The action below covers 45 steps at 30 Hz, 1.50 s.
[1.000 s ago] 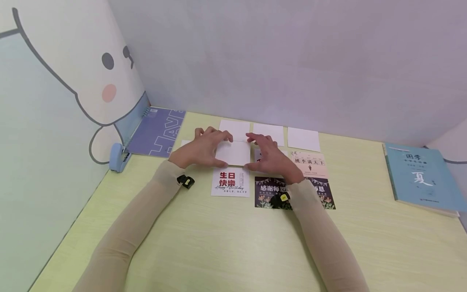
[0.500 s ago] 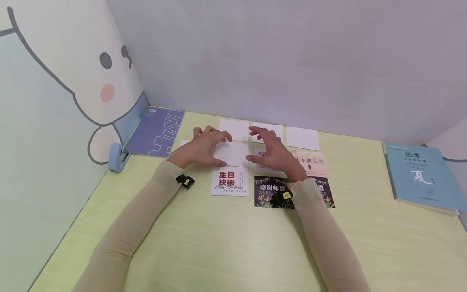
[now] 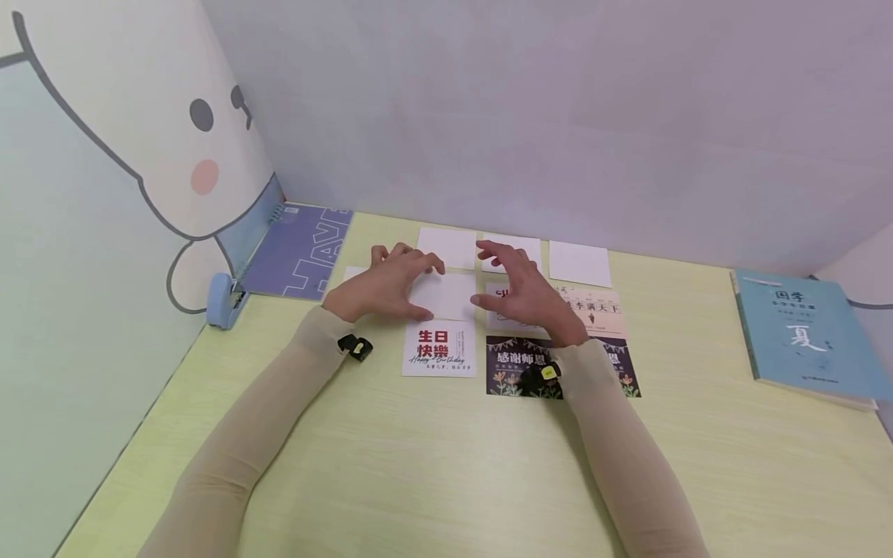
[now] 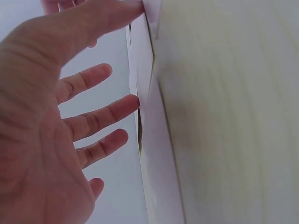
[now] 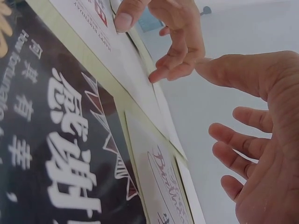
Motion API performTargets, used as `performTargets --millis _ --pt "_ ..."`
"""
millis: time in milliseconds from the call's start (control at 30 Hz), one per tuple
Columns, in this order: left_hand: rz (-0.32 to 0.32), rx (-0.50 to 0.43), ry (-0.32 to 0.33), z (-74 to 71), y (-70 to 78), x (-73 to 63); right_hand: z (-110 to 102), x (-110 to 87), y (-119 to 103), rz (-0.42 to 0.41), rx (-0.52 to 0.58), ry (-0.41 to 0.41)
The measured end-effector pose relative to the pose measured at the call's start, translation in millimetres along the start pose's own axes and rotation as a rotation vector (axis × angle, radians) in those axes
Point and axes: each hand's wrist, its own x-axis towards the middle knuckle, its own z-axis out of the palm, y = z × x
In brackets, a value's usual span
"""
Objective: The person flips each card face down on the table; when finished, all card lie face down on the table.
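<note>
Far left: blue clip-like object point(image 3: 222, 301) is standing by the patterned panel point(image 3: 139, 256); purple spiral notebook point(image 3: 303, 252) is lying flat just behind it. White card corner point(image 3: 353, 272) is peeking out past the left hand point(image 3: 380, 288).

Left hand: thumb and fingers are arching well apart, palm down. Thumb tip is lying at the near-left corner of a blank white card point(image 3: 448, 294), index tip at its far edge; cannot tell how firmly they are pressing, if at all.

That card is lying flat on the surface point(image 3: 418, 465), between the two hands. Birthday card with red characters point(image 3: 438, 350) is lying directly nearer the person. Back row, left to right: three blank white cards point(image 3: 446, 246).

Right hand point(image 3: 528, 296): thumb and fingers are spreading apart, holding nothing; thumb tip is hanging just beside the white card's right edge. Beneath this hand, a lettered card point(image 3: 497, 310) is showing partly. Dark flowered card point(image 3: 512, 360) is lying nearer; cream card point(image 3: 603, 319) is lying to the right.

Far right: blue book point(image 3: 812, 337) is resting flat, well apart.
</note>
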Motion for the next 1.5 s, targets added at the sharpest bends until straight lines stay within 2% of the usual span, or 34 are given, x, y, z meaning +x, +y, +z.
performTargets --millis 267,433,600,700,867,1067,1300,1500 --pt "-0.007 0.015 0.006 1.6 0.2 -1.0 0 -1.6 0 0.003 -0.012 -0.005" --pt "-0.010 0.020 0.013 0.0 1.0 -1.1 -7 -1.2 -1 -0.030 -0.039 0.013" --pt "0.012 0.019 0.032 -6.4 5.8 0.5 -19 -6.8 -1 -0.038 -0.041 0.035" --pt "0.033 0.015 0.031 -3.2 10.1 3.5 -25 -14.1 4 -0.029 -0.058 0.028" --pt "0.089 0.021 0.012 6.0 25.5 15.0 -34 -25.5 16 -0.024 -0.115 0.029" --pt "0.156 0.007 0.026 5.6 50.8 34.2 -44 -38.4 24 -0.013 -0.148 0.027" --pt "0.169 0.005 -0.017 15.7 68.4 51.7 -51 -51.6 35 0.027 -0.191 0.004" --pt "0.152 0.053 -0.059 20.9 78.1 60.8 -57 -59.8 38 0.087 -0.188 -0.041"
